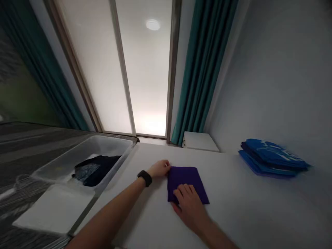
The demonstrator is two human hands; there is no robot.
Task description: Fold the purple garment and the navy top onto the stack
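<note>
Dark clothing (96, 170) lies in a translucent plastic bin (111, 142) at far left. On the white table (246, 211), the left hand (158, 168), its grip unclear, touches the folded purple cloth (185, 178), while the flat, ungripping right hand (190, 207) presses on it; folded blue garments (272, 157) sit right.

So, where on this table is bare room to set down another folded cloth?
Bare tabletop lies between the purple folded cloth and the blue folded stack. Crowded: the cloth, with left hand and right hand, and the plastic bin.
</note>
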